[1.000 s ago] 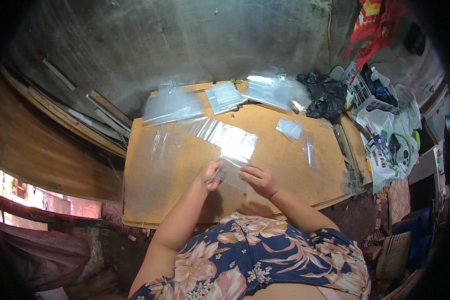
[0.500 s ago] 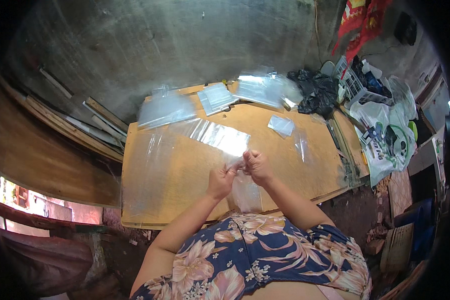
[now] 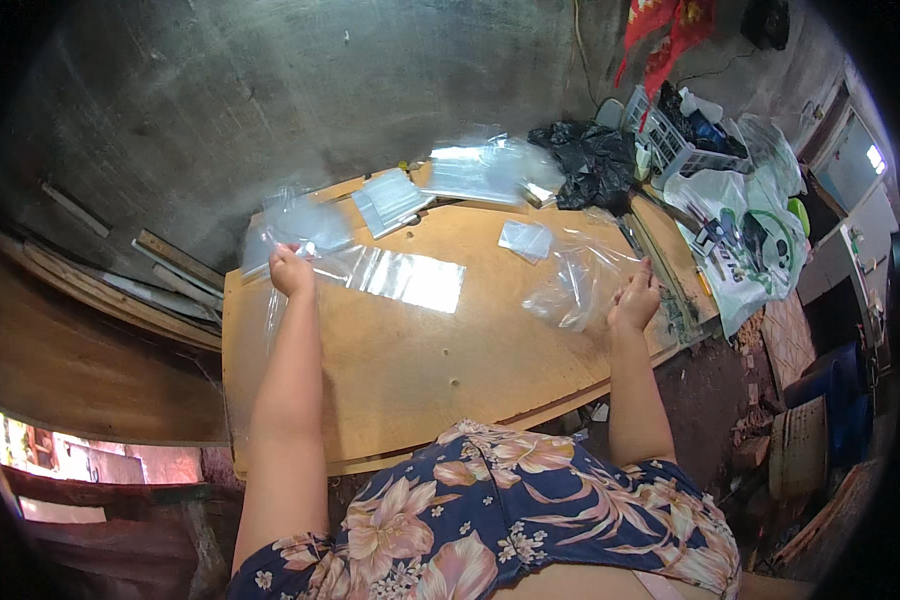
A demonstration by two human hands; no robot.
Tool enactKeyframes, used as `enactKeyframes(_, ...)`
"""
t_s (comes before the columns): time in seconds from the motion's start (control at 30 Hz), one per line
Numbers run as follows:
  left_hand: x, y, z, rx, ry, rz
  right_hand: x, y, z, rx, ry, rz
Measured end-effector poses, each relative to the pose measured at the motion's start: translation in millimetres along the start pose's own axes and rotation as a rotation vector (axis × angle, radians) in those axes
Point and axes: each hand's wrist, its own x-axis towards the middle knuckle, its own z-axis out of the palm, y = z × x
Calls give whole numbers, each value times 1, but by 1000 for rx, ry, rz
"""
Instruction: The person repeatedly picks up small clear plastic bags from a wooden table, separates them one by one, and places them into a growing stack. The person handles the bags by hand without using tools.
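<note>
My left hand [image 3: 292,272] is closed at the near edge of a stack of clear plastic bags [image 3: 320,222] on the left of the table. Thin film glints at its fingertips and seems pinched there. On the right side, my right hand [image 3: 635,300] has its fingers closed on a crumpled clear plastic bag [image 3: 575,285], which spreads leftward over the tabletop. Between the hands lies a row of shiny, flat clear bags [image 3: 410,278]. A small stack of clear bags [image 3: 526,240] rests just beyond the crumpled one.
Along the back of the wooden table [image 3: 390,370] are more flat bag stacks [image 3: 390,200] and a black plastic bag [image 3: 585,165]. A grey crate [image 3: 685,150] and a filled white carrier bag [image 3: 745,240] stand at the right. Boards [image 3: 175,270] lean on the left.
My hands were together at the middle, holding clear film. Now they are far apart, left hand at the left stack, right hand with a bag at the right. The view has shifted slightly.
</note>
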Motion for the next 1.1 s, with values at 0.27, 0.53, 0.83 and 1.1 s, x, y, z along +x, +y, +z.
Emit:
enactKeyframes(0.27, -175, 39, 43, 95, -1226, -389, -70, 4, 45, 225, -164, 252)
enactKeyframes(0.53, -274, 35, 30, -151, -1190, -368, -117, -19, 75, 426, -243, 393)
enactKeyframes(0.83, -127, 30, 15, 708, -1244, 609, -44, 68, 6, -299, -274, 39)
enactKeyframes(1.1, -168, 1, 2, 1124, -865, 1011, -71, 153, -68, -842, -413, 144)
